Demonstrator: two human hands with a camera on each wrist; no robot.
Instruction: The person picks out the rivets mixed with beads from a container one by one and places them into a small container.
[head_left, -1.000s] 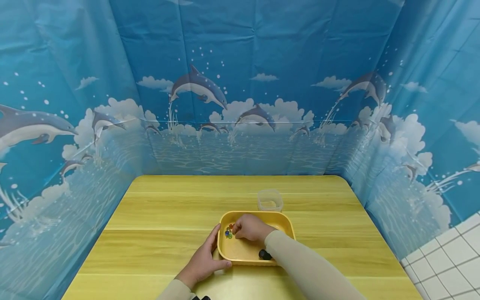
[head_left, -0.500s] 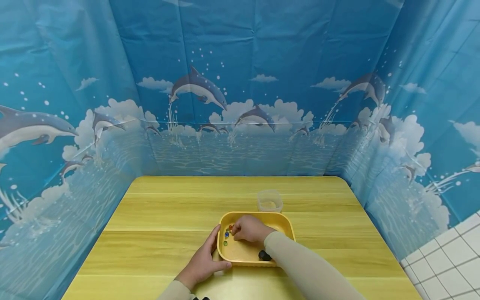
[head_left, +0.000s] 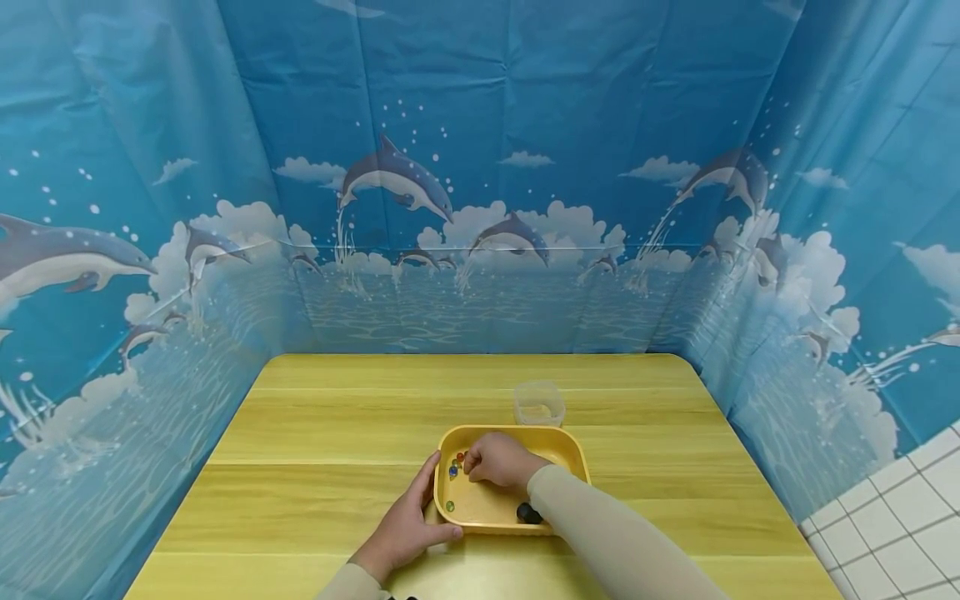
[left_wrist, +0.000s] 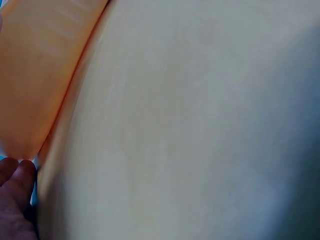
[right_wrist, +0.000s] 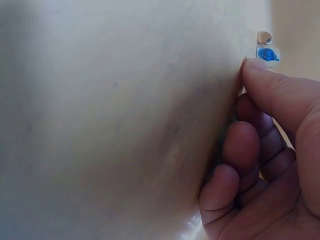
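My left hand (head_left: 411,525) steadies the near left corner of a yellow tray (head_left: 577,458), fingers along its left side and thumb against the front. In the left wrist view its fingertips (left_wrist: 22,182) touch the orange-looking tray wall. Inside the tray, my right hand (head_left: 501,460) has curled fingers among glass marbles. A red marble (head_left: 461,457) and a blue marble (head_left: 453,472) lie just left of its fingertips; a green marble (head_left: 450,506) lies apart near the front left corner. The right wrist view shows a blue-swirled marble (right_wrist: 268,54) beside the thumb. What lies between the fingertips is hidden.
A clear plastic container (head_left: 538,404) stands directly behind the tray on the yellow wood-patterned table (head_left: 322,450). A black device (head_left: 528,512) shows beside the right cuff, over the tray. Blue dolphin-print sheets (head_left: 480,308) surround the table's back and sides.
The green marble has rolled away from the cluster toward the tray's near left corner. The blue marble has shifted slightly. Both hands stay nearly in place.
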